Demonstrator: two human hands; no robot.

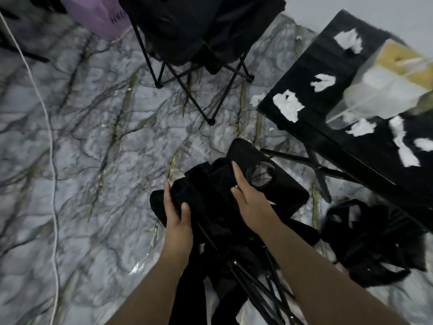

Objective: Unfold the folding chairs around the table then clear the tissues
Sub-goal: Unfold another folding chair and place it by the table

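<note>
A black folding chair (276, 191) stands partly bunched up in front of me, its mesh cup holder showing. My left hand (177, 215) grips a fold of its fabric on the left side. My right hand (250, 195) holds the fabric beside the cup holder. One black folding chair (187, 34) stands unfolded at the top centre. A black table (328, 66) runs along the right with several crumpled white tissues (289, 104) scattered on it. Another tissue (256, 99) lies on the floor by the table's corner.
A clear plastic bag with a yellow pack (386, 83) sits on the table. A black bag (372, 242) lies on the marble floor (105, 160) under the table's edge. A purple box (98, 15) stands at top left. A white cable (52, 148) runs down the left.
</note>
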